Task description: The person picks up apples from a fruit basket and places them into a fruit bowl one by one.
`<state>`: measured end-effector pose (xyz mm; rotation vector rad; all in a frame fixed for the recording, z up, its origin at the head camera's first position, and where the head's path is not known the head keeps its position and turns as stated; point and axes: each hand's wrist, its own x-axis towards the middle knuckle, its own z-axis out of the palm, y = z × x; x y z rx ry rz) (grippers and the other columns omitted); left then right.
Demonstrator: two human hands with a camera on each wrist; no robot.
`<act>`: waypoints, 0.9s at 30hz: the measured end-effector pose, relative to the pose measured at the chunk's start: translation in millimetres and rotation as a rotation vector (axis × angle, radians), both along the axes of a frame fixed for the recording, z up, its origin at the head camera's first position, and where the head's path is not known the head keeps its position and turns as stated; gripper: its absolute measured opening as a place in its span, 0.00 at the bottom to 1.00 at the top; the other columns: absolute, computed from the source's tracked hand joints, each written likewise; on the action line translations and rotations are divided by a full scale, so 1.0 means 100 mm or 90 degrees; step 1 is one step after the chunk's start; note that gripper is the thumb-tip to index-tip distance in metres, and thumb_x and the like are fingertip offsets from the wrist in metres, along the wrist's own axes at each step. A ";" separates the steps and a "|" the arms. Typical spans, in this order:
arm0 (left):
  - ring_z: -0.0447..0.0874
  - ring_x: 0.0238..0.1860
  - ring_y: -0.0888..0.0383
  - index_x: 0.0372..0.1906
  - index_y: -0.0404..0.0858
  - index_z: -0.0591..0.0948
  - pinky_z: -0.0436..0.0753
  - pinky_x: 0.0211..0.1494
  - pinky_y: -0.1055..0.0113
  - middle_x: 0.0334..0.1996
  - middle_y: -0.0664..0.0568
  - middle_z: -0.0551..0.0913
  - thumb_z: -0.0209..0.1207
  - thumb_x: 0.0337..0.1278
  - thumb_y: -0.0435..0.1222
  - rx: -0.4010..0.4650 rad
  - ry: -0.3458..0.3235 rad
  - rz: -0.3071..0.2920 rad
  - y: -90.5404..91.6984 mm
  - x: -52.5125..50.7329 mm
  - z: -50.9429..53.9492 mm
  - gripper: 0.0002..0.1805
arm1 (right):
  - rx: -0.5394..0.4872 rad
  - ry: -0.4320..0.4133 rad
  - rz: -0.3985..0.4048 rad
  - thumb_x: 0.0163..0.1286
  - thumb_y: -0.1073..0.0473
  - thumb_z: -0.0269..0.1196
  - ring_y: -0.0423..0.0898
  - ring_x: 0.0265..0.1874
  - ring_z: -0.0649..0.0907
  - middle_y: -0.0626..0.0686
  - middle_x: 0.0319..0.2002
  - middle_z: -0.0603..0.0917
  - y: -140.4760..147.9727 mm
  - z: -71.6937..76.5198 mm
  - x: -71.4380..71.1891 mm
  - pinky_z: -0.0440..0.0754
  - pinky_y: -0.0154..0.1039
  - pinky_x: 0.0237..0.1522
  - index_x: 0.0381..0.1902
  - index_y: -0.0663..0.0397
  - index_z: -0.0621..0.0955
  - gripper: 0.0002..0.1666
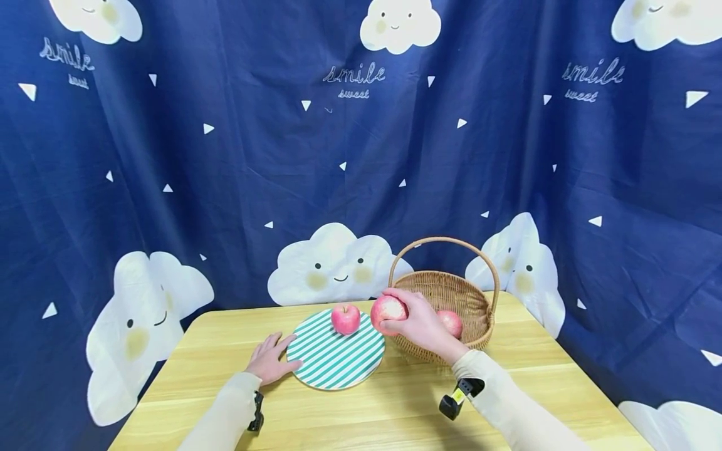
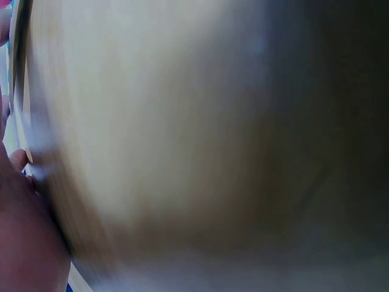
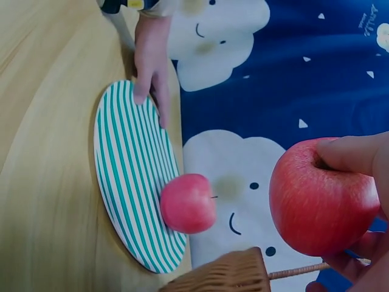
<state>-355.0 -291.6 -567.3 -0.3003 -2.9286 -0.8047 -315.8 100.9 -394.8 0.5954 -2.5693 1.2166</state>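
The right hand [image 1: 422,321] grips a red apple [image 1: 387,311] between the round striped board [image 1: 337,361] on the left and the wicker basket [image 1: 431,289] on the right; the left hand [image 1: 269,359] (fingers spread) touches the board's left edge.

A curtained booth, with navy drapes [image 1: 254,156] (smiling clouds [image 1: 340,263] and all) behind and beside a wooden table [image 1: 361,416].
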 end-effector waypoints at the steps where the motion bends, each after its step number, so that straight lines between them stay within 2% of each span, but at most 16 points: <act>1: 0.48 0.77 0.30 0.76 0.46 0.68 0.46 0.76 0.31 0.77 0.31 0.56 0.63 0.53 0.64 0.002 0.000 0.000 0.00 -0.01 0.00 0.47 | 0.003 0.001 -0.001 0.51 0.50 0.79 0.49 0.53 0.74 0.44 0.60 0.83 -0.02 -0.01 -0.01 0.79 0.49 0.51 0.62 0.34 0.81 0.38; 7: 0.47 0.78 0.30 0.76 0.47 0.67 0.45 0.77 0.32 0.77 0.31 0.55 0.63 0.53 0.66 -0.009 -0.005 0.001 0.00 -0.03 -0.01 0.48 | 0.006 -0.003 -0.008 0.50 0.48 0.79 0.48 0.52 0.75 0.45 0.56 0.84 -0.10 -0.03 -0.02 0.79 0.47 0.50 0.62 0.35 0.81 0.38; 12: 0.48 0.77 0.29 0.76 0.46 0.67 0.46 0.76 0.31 0.77 0.31 0.56 0.63 0.53 0.65 -0.007 -0.002 0.001 0.00 -0.01 0.00 0.48 | -0.004 -0.012 0.003 0.51 0.47 0.79 0.47 0.52 0.77 0.44 0.54 0.84 -0.16 -0.05 -0.02 0.80 0.45 0.49 0.61 0.31 0.81 0.36; 20: 0.47 0.76 0.28 0.76 0.46 0.67 0.45 0.75 0.31 0.76 0.29 0.56 0.61 0.55 0.66 -0.002 0.011 -0.012 0.02 0.04 0.03 0.48 | -0.033 -0.024 0.028 0.54 0.51 0.78 0.47 0.48 0.83 0.49 0.53 0.86 -0.28 -0.10 -0.02 0.83 0.43 0.48 0.61 0.41 0.81 0.36; 27: 0.47 0.77 0.29 0.76 0.45 0.67 0.45 0.76 0.31 0.77 0.31 0.55 0.63 0.55 0.64 0.001 -0.003 -0.004 0.01 0.01 0.01 0.47 | -0.022 -0.040 0.038 0.57 0.49 0.76 0.47 0.48 0.84 0.53 0.55 0.85 -0.36 -0.19 -0.06 0.84 0.44 0.48 0.63 0.44 0.80 0.36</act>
